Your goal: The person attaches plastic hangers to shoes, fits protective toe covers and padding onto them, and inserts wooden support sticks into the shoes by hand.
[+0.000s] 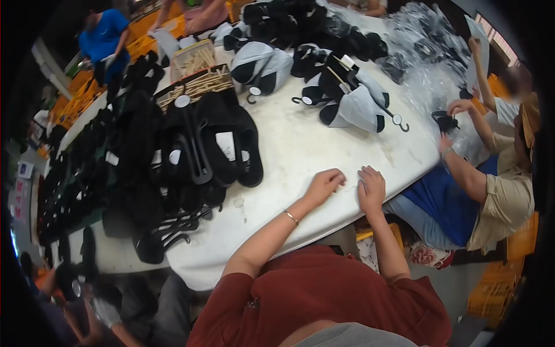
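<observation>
My left hand (325, 187) rests on the white table (277, 150) near its front edge, fingers loosely bent and a little apart, with nothing visible in them. Close beside it, my right hand (372, 186) lies palm down with its fingers stretched toward the table's middle, also holding nothing I can see. To the left of my hands lie black slippers (250, 144) with white tags and a black hanger (199, 156). Beyond my hands sit grey and black slippers (354, 110) with black hooks and round white labels.
Wooden sticks (199, 82) fill a basket at the back left. Dark slippers (272, 26) are heaped at the far side, beside clear plastic bags (425, 43). A co-worker in a beige top (509, 196) sits at the right, handling a dark item. Other people stand around the table.
</observation>
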Available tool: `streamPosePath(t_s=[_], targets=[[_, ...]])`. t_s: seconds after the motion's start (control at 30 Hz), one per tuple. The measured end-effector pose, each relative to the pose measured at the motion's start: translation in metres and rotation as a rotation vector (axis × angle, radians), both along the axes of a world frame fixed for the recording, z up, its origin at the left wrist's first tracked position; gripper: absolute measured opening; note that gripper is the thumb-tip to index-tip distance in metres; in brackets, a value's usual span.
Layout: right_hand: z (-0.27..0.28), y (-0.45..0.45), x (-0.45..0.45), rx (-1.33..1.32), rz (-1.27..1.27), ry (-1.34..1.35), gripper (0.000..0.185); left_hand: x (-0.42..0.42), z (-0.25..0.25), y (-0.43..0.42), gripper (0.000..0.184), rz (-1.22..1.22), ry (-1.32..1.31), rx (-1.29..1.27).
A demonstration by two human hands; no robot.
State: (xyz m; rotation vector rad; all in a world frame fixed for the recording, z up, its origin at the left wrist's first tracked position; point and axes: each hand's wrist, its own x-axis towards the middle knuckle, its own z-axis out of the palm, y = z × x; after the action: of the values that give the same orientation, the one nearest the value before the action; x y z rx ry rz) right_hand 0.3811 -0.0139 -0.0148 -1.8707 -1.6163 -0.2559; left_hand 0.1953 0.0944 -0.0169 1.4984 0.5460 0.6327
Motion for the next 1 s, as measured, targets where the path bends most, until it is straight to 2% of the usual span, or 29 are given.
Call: streamPosePath(t_s=[0.13,0.23,0.3,0.33,0.4,0.53,0.63,0.7,0.73,0.8,0.97,1.0], targets=[[0.002,0.001,-0.003,-0.023,0.004,-0.005,0.029,-0.013,0.002,0.011,0.019,-0.027,-0.095,-0.215],[0.008,0.005,0.003,-0.034,0.017,-0.031,0.03,-0.01,0.005,0.007,0.018,-0.057,-0.082,-0.212],[0.006,0.011,0.017,-0.158,0.048,0.111,0.032,-0.009,0.005,0.005,0.017,-0.057,-0.049,0.003],[0.022,0.024,0.016,-0.161,0.044,0.1,0.032,-0.009,0.006,0.005,0.017,-0.06,-0.06,0.0],[0.069,0.063,0.021,0.062,0.066,0.084,0.033,-0.01,0.008,0.002,0.017,-0.034,0.006,0.09],[0.155,0.174,0.022,0.192,0.213,-0.336,0.034,-0.01,0.01,0.003,0.017,-0.028,0.022,0.094],[0.167,0.262,0.05,0.187,0.277,-0.414,0.032,-0.011,0.008,0.003,0.017,-0.016,0.016,0.145],[0.166,0.301,0.068,-0.27,0.008,-0.357,0.034,-0.011,0.006,0.003,0.018,-0.017,0.011,0.16],[0.165,0.312,0.071,-0.265,0.009,-0.365,0.034,-0.011,0.006,0.003,0.018,-0.013,0.004,0.165],[0.165,0.325,0.073,-0.447,-0.061,-0.392,0.036,-0.011,0.008,0.004,0.018,-0.012,0.027,0.185],[0.164,0.319,0.069,-0.418,-0.033,-0.488,0.028,-0.013,0.011,0.003,0.018,-0.008,0.048,0.193],[0.165,0.31,0.069,-0.347,0.023,-0.483,0.025,-0.012,0.01,0.003,0.018,-0.005,0.043,0.197]])
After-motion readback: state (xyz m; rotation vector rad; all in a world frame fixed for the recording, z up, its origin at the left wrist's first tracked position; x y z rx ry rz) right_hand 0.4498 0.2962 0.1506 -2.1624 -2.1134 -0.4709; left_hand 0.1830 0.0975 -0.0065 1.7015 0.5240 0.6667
